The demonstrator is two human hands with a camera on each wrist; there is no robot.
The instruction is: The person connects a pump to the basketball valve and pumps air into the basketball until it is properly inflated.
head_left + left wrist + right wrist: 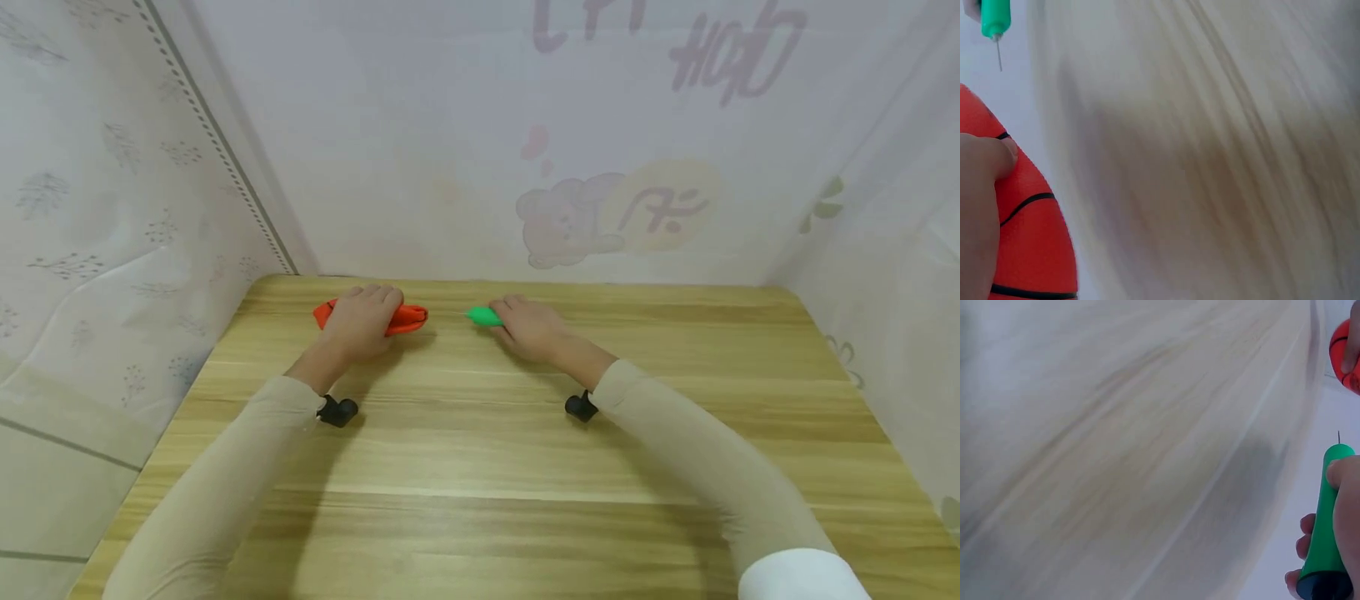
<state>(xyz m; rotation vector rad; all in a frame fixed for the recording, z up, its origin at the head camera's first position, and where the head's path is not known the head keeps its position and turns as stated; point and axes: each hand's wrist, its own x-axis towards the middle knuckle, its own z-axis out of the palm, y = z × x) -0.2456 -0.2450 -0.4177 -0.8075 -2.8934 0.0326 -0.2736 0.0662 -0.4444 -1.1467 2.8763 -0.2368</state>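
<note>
My left hand grips a limp, folded orange-red ball with black seam lines, like a deflated basketball. In the left wrist view, the thumb presses on the flattened ball close to a seam. Across from it, my right hand holds a green hand pump. Fingers wrap round the green barrel of the pump, which has a dark end. From its tip a thin metal needle points toward the ball, with a gap between them. Part of the ball is hidden beneath my left hand.
Both hands are over the far part of a wood-grain table. Behind the table's back edge rises a pale printed cloth, with more cloth at both sides. Black wrist mounts show under the sleeves.
</note>
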